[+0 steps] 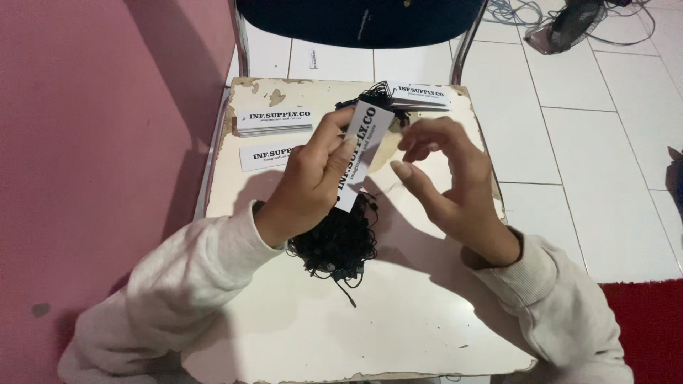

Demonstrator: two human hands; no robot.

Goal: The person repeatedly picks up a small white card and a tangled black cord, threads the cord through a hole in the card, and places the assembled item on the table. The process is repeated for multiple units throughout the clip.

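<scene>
My left hand (309,178) grips a white rectangular paper tag (363,146) with black print, held upright over the white worn table (398,313). My right hand (448,178) hovers just right of the tag, fingers curled and apart, fingertips near the tag's top edge; whether it pinches a thin string there is too small to tell. A tangled heap of black strings (338,242) lies on the table under my left hand.
Stacks of the same white tags lie at the back left (274,119) and back right (420,94), one loose tag (267,156) beside them. A dark chair (356,21) stands behind the table, a pink wall left, white floor tiles right.
</scene>
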